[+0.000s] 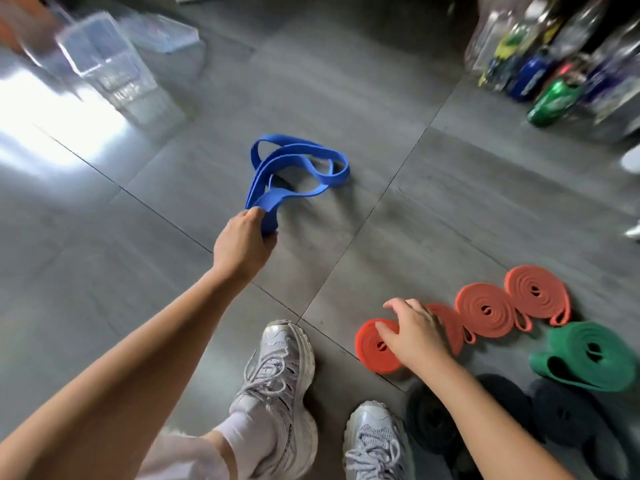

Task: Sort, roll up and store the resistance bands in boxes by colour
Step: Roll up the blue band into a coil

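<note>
My left hand (242,240) grips one end of a loose blue resistance band (298,164) whose tangled loops trail on the grey floor ahead. My right hand (415,332) rests with relaxed fingers on a row of rolled orange bands (485,310); the nearest orange roll (374,348) lies under its fingers. A rolled green band (585,355) lies to the right. Dark rolled bands (433,417) sit beneath my right forearm.
Clear plastic boxes (104,60) stand blurred at the far left. A pile of bagged bottles and coloured items (554,64) fills the far right. My two white sneakers (277,393) are at the bottom centre on the grey tiled floor.
</note>
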The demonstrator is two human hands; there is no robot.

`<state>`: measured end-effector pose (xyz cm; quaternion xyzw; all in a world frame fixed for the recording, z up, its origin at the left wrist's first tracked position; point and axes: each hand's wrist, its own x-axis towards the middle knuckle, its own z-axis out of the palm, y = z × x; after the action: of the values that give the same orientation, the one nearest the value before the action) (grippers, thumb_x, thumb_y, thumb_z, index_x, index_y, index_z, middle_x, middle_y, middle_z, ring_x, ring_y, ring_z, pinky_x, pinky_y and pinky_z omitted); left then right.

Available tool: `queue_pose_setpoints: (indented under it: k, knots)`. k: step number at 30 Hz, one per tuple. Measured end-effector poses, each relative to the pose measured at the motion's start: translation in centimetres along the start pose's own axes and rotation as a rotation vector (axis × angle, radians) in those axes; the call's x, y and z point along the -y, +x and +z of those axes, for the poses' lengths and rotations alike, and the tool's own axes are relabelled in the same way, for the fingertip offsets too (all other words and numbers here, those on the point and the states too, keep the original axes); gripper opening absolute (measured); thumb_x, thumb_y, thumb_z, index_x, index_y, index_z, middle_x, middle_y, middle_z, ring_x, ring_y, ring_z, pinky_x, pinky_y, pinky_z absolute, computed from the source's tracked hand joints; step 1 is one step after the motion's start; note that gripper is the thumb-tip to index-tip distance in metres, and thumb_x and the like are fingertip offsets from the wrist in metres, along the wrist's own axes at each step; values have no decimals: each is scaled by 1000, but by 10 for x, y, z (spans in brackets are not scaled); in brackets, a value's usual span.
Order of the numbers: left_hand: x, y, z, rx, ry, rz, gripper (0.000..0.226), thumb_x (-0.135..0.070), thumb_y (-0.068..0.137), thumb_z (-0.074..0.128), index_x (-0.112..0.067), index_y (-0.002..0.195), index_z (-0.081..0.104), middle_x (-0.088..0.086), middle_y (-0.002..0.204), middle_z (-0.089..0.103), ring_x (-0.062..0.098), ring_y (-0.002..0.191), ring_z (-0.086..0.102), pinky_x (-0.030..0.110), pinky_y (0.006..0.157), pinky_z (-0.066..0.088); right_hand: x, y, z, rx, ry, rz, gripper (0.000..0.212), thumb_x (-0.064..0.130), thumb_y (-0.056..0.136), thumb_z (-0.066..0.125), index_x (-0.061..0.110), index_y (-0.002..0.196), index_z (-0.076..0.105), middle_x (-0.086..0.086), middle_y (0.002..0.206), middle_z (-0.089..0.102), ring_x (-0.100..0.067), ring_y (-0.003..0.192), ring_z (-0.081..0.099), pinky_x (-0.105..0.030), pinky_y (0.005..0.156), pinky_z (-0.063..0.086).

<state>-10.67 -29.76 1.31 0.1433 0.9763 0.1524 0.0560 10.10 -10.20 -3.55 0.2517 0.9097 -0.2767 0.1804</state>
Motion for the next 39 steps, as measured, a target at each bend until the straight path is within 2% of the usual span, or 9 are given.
queue_pose_setpoints:
  k: [5,8,12,18,20,24,29,34,39]
  knots:
    - [-31,-20,-137,-146,-282,93,31,-18,84,66,-10,114,61,12,109,51,25,100,47,25,77,32,76,-33,-99,-64,27,-163,42,37,85,62,22,123,53,-5,121,54,-25,113,53,-33,93,42]
    - [-44,-49,-209,-193,-184,249,37,-23,82,70,-17,118,61,13,114,48,28,110,42,35,92,39,128,-69,-162,-130,100,-272,48,33,82,68,19,126,54,-7,120,54,-24,109,56,-30,91,43]
    - [-63,-97,-279,-202,-218,309,40,-22,84,68,-14,122,58,9,111,49,28,100,52,27,84,39,186,-131,-218,-222,162,-388,54,33,78,72,18,126,53,-2,117,56,-21,100,57,-33,87,46]
    - [-88,-179,-348,-110,-406,371,37,-20,73,69,-4,106,62,20,98,60,36,85,61,45,78,52,235,-204,-236,-260,195,-473,95,35,71,79,23,148,23,-5,132,42,-20,94,56,-33,85,47]
    - [-91,-206,-357,-87,-484,370,31,-12,77,69,-3,105,61,16,95,60,32,83,62,43,75,55,244,-224,-236,-242,210,-514,85,32,69,80,26,142,35,-3,126,48,-20,94,59,-38,87,50]
    - [-96,-248,-372,16,-749,346,22,1,85,62,-8,105,59,5,89,61,7,73,61,21,66,53,246,-259,-231,-255,273,-660,26,22,70,79,19,89,61,-1,87,58,-19,76,57,-37,76,52]
    - [-100,-281,-396,17,-908,412,18,4,88,56,-14,87,60,3,79,62,7,71,62,22,70,55,243,-288,-226,-152,487,-714,32,16,71,81,14,98,63,-5,93,67,-14,73,60,-38,77,53]
    - [-101,-296,-416,-60,-1061,395,23,7,90,53,-6,107,59,5,84,63,4,66,65,19,65,54,248,-315,-237,-124,726,-754,22,2,73,77,12,82,59,-4,76,65,-12,57,60,-27,62,55]
    - [-94,-307,-424,-38,-1094,350,23,4,88,57,-17,96,62,6,83,64,13,70,65,26,71,57,238,-335,-251,-84,663,-718,17,4,76,74,7,87,61,-3,76,63,-10,57,60,-23,60,54]
